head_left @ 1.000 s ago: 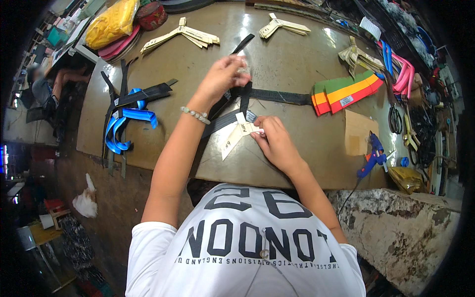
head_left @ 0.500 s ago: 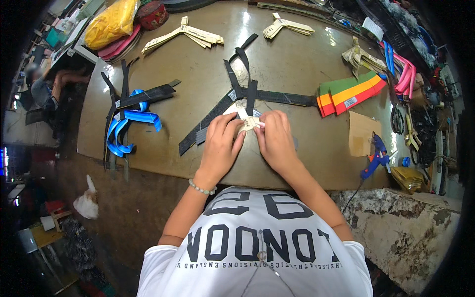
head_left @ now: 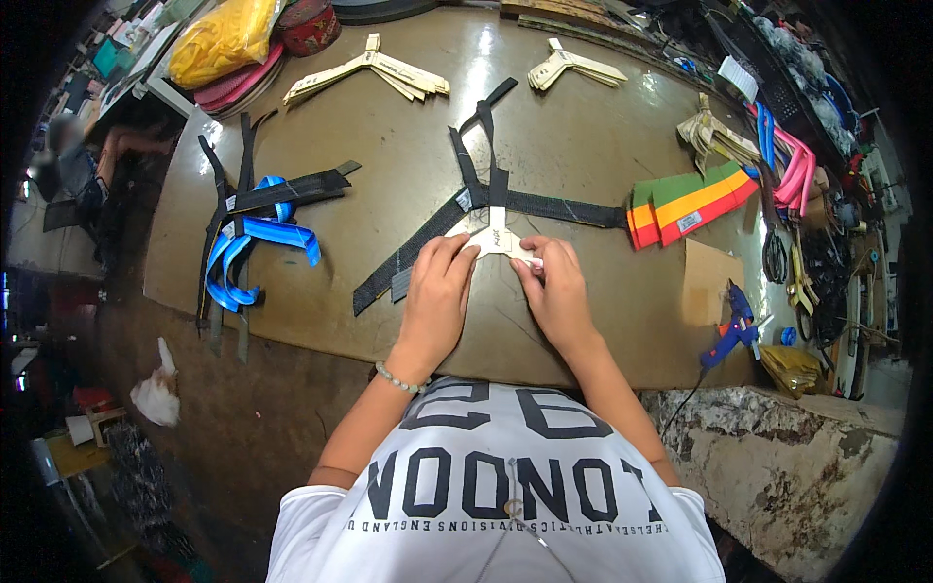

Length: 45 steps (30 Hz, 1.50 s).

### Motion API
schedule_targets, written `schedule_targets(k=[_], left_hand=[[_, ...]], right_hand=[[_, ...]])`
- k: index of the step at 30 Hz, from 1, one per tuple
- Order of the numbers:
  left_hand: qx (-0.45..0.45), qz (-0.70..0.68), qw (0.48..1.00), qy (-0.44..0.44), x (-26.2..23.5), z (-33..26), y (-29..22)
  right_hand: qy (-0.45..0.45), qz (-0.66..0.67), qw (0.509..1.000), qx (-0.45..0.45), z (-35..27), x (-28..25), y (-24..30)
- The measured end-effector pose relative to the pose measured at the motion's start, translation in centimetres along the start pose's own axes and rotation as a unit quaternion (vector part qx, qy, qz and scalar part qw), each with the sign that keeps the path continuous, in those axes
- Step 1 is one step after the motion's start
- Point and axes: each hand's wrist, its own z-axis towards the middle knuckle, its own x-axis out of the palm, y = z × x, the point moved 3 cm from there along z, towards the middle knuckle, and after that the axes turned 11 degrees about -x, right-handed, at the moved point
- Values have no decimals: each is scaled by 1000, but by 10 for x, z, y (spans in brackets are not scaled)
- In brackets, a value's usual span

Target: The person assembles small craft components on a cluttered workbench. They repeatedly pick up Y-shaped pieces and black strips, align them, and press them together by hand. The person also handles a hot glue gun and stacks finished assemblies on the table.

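Observation:
A cream Y-shaped card template [head_left: 497, 239] with dark handwriting lies under my fingers at the table's near middle. My left hand [head_left: 437, 296] is closed with fingertips pressed on its left arm. The fingers of my right hand [head_left: 558, 296] pinch at its right arm, where a small whitish tip shows that I cannot make out. Just beyond, a black webbing strap piece [head_left: 564, 208] spreads in three directions, with a looped end pointing away from me. The template's upright stem meets the strap's junction. A short grey strip [head_left: 400, 285] pokes out beside my left hand.
Stacks of cream Y-shaped templates [head_left: 374, 70] lie along the far side. Black and blue straps [head_left: 255, 229] sit at left. Green-yellow-red striped bands [head_left: 690, 206], a cardboard piece [head_left: 712, 277] and a blue glue gun [head_left: 731, 330] are at right. A yellow bag [head_left: 222, 47] stands far left.
My hands have moved slightly apart, and more of the template shows, its stem now upright between them. The whole view has shifted a little.

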Motion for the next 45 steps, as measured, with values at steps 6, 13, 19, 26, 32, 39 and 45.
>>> schedule_targets(k=[6, 13, 19, 26, 32, 39, 45], left_hand=[[18, 36, 999, 14, 0, 5, -5], [31, 323, 939, 116, 37, 16, -40], [36, 437, 897, 59, 55, 22, -49], [5, 437, 898, 41, 67, 18, -49], [6, 439, 896, 65, 67, 17, -49], [-2, 464, 885, 47, 74, 16, -50], [-4, 465, 883, 67, 75, 16, -48]], right_hand=[[20, 28, 999, 32, 3, -3, 1], [99, 76, 991, -46, -3, -21, -6], [-56, 257, 940, 216, -7, -57, -23], [15, -89, 992, 84, -22, -51, 5], [44, -145, 988, 28, -17, -40, 5], [115, -157, 980, 31, -17, -45, 15], [73, -5, 990, 122, 18, -61, -13]])
